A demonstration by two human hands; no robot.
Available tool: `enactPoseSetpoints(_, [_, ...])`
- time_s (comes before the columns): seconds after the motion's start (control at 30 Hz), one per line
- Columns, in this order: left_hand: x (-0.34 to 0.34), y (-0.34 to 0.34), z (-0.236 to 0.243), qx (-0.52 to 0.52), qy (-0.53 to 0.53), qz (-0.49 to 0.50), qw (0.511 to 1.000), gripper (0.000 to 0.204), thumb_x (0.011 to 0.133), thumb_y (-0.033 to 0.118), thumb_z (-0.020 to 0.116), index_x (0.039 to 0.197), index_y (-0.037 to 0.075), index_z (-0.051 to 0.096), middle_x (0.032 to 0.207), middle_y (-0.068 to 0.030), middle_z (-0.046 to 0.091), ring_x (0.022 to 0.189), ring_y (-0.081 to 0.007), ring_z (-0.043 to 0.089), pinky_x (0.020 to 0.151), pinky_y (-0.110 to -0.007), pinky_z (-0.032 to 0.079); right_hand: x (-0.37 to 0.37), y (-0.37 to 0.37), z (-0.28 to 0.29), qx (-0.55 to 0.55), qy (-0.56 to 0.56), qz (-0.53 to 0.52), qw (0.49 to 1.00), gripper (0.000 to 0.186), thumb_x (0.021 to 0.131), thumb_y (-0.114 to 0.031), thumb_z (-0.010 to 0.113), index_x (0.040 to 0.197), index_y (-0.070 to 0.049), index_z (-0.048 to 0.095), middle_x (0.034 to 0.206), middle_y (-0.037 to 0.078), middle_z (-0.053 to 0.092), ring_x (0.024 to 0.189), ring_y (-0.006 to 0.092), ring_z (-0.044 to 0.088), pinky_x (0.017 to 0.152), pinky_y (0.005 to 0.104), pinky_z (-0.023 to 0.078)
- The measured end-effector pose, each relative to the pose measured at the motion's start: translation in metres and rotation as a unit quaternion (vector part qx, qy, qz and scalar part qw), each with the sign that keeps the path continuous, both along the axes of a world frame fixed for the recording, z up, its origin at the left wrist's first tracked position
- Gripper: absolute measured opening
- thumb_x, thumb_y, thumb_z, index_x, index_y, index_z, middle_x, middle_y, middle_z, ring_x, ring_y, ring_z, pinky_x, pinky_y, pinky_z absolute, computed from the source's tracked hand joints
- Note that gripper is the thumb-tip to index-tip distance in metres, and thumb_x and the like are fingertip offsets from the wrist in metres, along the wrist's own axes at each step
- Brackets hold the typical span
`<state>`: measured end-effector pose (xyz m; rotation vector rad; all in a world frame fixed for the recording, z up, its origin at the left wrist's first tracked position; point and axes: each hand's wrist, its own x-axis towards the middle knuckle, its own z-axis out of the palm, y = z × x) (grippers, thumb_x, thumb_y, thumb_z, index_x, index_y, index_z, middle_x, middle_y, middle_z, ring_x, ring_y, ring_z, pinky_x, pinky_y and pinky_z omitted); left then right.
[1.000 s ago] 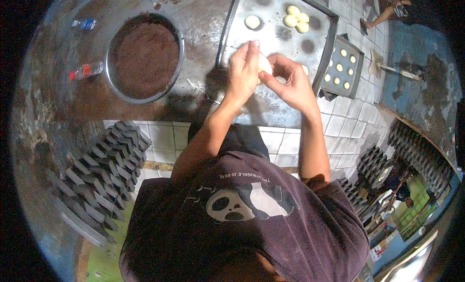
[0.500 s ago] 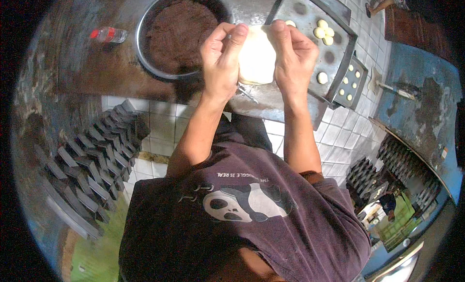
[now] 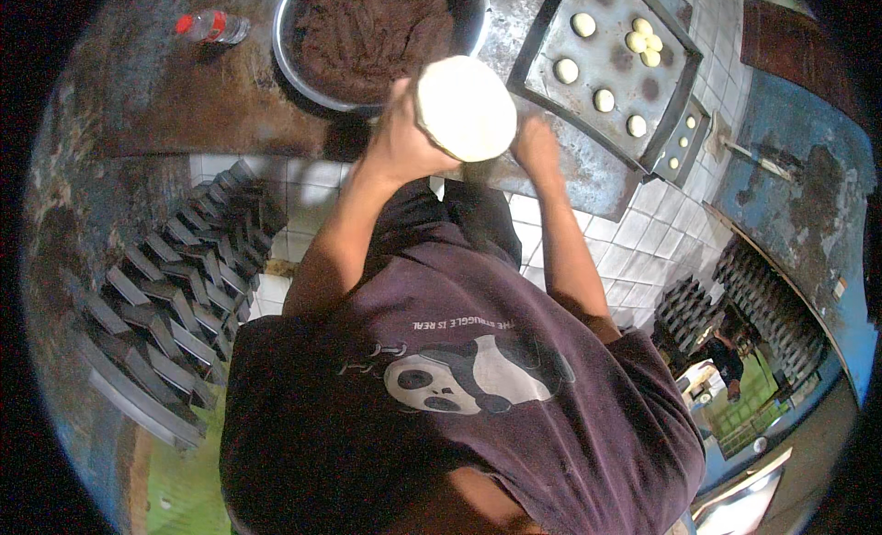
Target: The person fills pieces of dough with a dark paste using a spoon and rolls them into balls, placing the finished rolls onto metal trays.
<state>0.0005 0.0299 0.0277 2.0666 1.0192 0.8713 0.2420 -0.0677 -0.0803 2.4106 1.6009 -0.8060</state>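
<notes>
A round, flattened piece of pale dough (image 3: 466, 109) lies across my left hand (image 3: 404, 140), which supports it from below and along its left side. My right hand (image 3: 536, 151) is just to the right of the dough, apart from it; its fingers are blurred and partly turned away. Beyond the dough, a large round metal basin (image 3: 287, 71) holds a dark brown paste (image 3: 372, 29). To the right, a dark metal baking tray (image 3: 574, 98) carries several small round dough balls (image 3: 604, 100), some of them clustered together (image 3: 643, 40).
A clear bottle with a red cap and label (image 3: 216, 27) is on the worktop (image 3: 184, 103) at the left. A smaller tray (image 3: 682, 153) with dough pieces sits past the big tray. Stacked dark metal pans (image 3: 175, 278) are at the lower left. Another person (image 3: 726, 360) shows far right.
My right hand has let go of the dough's edge and moved down. The dough now rests on my left hand alone, its round face turned up. The view has shifted, showing more dough balls.
</notes>
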Motion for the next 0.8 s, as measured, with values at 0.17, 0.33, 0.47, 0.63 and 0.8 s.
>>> enactPoseSetpoints(0.17, [-0.076, 0.004, -0.024, -0.032, 0.067, 0.100, 0.992, 0.054, 0.071, 0.025, 0.087, 0.116, 0.003, 0.067, 0.107, -0.0172, 0.072, 0.098, -0.0323, 0.070, 0.087, -0.045, 0.055, 0.006, -0.094, -0.081, 0.042, 0.035, 0.090, 0.994, 0.023, 0.095, -0.013, 0.059, 0.114, -0.001, 0.055, 0.107, 0.024, 0.065, 0.106, 0.0440, 0.063, 0.088, 0.0508, 0.053])
enactPoseSetpoints(0.33, [-0.170, 0.001, -0.042, 0.064, 0.264, 0.238, 0.932, 0.061, 0.075, 0.028, 0.088, 0.125, 0.004, 0.062, 0.117, -0.0193, 0.068, 0.115, -0.0352, 0.065, 0.103, -0.050, 0.049, 0.006, -0.037, -0.012, 0.045, 0.243, 0.087, 0.965, 0.034, 0.088, 0.000, 0.059, 0.121, -0.004, 0.052, 0.121, 0.024, 0.062, 0.107, 0.0460, 0.062, 0.090, 0.0515, 0.052])
enactPoseSetpoints(0.47, [-0.208, 0.003, -0.039, 0.018, 0.257, 0.289, 0.922, 0.060, 0.074, 0.029, 0.088, 0.123, 0.005, 0.063, 0.116, -0.0176, 0.069, 0.110, -0.0364, 0.066, 0.099, -0.050, 0.051, -0.005, 0.051, 0.057, 0.149, 0.221, 0.167, 0.949, 0.042, 0.086, -0.002, 0.063, 0.127, -0.007, 0.054, 0.120, 0.023, 0.062, 0.105, 0.0442, 0.064, 0.093, 0.0504, 0.052])
enactPoseSetpoints(0.63, [-0.215, -0.003, -0.029, 0.011, 0.273, 0.295, 0.915, 0.058, 0.073, 0.029, 0.087, 0.120, 0.005, 0.063, 0.113, -0.0154, 0.071, 0.104, -0.0378, 0.069, 0.093, -0.050, 0.053, -0.033, 0.136, 0.040, 0.141, 0.054, 0.356, 0.922, 0.030, 0.095, -0.009, 0.054, 0.123, -0.011, 0.062, 0.118, 0.020, 0.063, 0.098, 0.0405, 0.068, 0.082, 0.0486, 0.057])
enactPoseSetpoints(0.8, [-0.213, -0.015, -0.035, 0.112, 0.386, 0.271, 0.875, 0.047, 0.073, 0.028, 0.087, 0.110, 0.006, 0.067, 0.101, -0.0127, 0.073, 0.092, -0.0362, 0.071, 0.082, -0.046, 0.057, -0.053, 0.170, -0.015, 0.117, 0.001, 0.488, 0.865, 0.020, 0.095, -0.013, 0.052, 0.105, -0.009, 0.069, 0.106, 0.022, 0.067, 0.086, 0.0380, 0.071, 0.070, 0.0485, 0.058])
